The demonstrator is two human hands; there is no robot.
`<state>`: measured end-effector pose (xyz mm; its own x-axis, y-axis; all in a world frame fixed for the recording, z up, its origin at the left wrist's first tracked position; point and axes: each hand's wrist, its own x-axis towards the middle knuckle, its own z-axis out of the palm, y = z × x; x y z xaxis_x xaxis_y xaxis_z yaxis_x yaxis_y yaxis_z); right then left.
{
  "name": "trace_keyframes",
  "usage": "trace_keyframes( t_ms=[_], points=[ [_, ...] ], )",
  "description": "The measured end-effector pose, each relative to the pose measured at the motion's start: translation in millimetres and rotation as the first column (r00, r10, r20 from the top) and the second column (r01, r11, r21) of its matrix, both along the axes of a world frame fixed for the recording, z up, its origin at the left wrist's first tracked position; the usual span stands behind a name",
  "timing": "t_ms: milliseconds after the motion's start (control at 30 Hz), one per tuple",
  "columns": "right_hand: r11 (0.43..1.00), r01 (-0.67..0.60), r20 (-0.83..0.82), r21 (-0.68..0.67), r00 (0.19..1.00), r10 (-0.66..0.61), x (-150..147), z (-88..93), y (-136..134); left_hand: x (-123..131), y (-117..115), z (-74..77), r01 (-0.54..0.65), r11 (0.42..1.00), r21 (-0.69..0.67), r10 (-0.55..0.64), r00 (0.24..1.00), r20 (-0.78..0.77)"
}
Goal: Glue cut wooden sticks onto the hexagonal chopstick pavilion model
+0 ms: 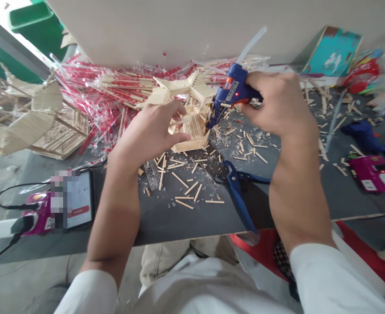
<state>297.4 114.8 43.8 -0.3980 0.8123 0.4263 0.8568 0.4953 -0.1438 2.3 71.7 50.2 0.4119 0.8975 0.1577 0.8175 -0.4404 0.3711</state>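
Note:
My right hand (274,102) is closed around a blue hot glue gun (233,89), its nozzle pointing down-left against a small model house of wooden sticks (192,126). A clear glue stick juts from the gun's rear. My left hand (153,126) grips the left side of the stick model, fingers curled round its wall. The model sits on the dark table (179,218) among cut stick pieces.
Blue cutters (238,187) lie open in front of the model. Packs of red-wrapped chopsticks (114,87) pile behind. Finished stick structures (48,126) stand left. A phone (77,200) and charger lie at the left edge; a second glue gun (364,133) and a magenta box (373,172) at right.

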Motion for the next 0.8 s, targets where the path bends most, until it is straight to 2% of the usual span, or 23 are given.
trace_keyframes(
  t_ms=[333,467,800],
  points=[
    [0.998,0.037,0.010,0.046,0.999,-0.037,1.9,-1.2,2.1,0.9,0.0,2.1,0.009,1.000,0.005,-0.009,1.000,0.024],
    [1.000,0.017,0.008,0.022,1.000,-0.017,1.4,0.1,2.3,2.2,-0.6,3.5,-0.011,1.000,-0.018,0.012,1.000,0.016],
    [0.998,0.068,0.007,0.002,0.998,-0.068,-5.4,2.6,-3.3,0.7,-0.1,2.5,-0.007,0.999,-0.038,0.009,1.000,0.029]
  ],
)
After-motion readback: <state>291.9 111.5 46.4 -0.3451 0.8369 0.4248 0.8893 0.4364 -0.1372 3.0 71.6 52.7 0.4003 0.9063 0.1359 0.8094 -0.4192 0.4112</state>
